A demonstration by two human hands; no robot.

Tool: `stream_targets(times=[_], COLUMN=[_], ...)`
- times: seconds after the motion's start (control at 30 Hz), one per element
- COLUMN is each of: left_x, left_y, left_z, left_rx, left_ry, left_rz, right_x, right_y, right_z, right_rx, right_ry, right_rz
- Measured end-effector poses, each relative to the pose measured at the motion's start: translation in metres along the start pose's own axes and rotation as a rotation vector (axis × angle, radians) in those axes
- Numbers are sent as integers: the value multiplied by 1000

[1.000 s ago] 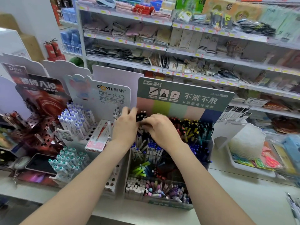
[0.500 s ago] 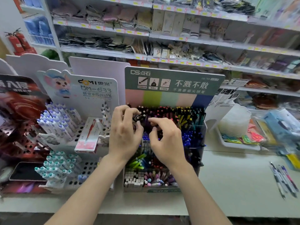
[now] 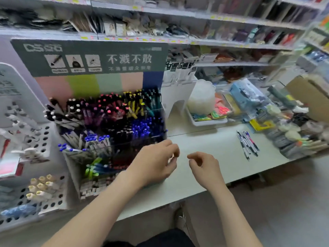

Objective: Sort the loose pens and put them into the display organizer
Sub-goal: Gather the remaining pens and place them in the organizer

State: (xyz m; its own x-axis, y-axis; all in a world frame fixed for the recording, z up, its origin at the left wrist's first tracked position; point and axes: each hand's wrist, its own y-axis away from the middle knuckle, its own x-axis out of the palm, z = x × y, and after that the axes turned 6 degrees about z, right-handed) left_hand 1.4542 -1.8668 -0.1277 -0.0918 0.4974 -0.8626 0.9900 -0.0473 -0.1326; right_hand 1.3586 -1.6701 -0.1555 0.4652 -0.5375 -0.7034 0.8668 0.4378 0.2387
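Both hands, left (image 3: 153, 164) and right (image 3: 204, 166), hung half-curled, empty. Small bunch of loose pens (image 3: 247, 144) lay on white counter (image 3: 213, 145); gather aligned before clear tiered organizer (image 3: 114, 129).

Loose pens (image 3: 247, 143): small bunch lying flat on counter, at 3 o'clock of organizer; Display organizer (image 3: 114, 122): upright, clear tiered compartments packed with pens

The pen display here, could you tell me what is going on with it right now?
A person is restocking the display organizer with pens. Both the left hand and the right hand are empty over the white counter, beside the organizer. A small bunch of loose pens lies on the counter to the right, not yet sorted.
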Motion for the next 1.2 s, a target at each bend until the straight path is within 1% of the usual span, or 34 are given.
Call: stream_targets(times=[0.13,0.37,0.47,0.57,0.67,0.73,0.87,1.0,1.1,1.2], left_x=[41,144,185,224,257,275,303,320,327,331], left_y=[-75,-216,-264,-301,-328,-340,-354,-359,-361,-362], left_z=[-35,-86,-107,-122,-131,-134,-128,-119,-116,-115], left_rx=[23,-89,-110,-125,-146,-174,-255,-320,-361,-382], left_ry=[-54,-126,-120,-119,-113,-85,-52,-16,11,50], left_rz=[198,549,640,699,737,757,787,807,804,779], right_x=[-36,-116,-141,-162,-181,-188,-189,-187,-179,-163], right_y=[-37,-107,-138,-166,-195,-213,-252,-290,-308,-315], right_z=[-48,-162,-220,-279,-330,-357,-393,-405,-407,-404], right_rx=[48,97,113,158,258,313,355,435,332,213], right_ry=[-22,-54,-3,135,316,391,454,383,477,547], right_rz=[26,31,34,30,4,-11,22,39,24,-38])
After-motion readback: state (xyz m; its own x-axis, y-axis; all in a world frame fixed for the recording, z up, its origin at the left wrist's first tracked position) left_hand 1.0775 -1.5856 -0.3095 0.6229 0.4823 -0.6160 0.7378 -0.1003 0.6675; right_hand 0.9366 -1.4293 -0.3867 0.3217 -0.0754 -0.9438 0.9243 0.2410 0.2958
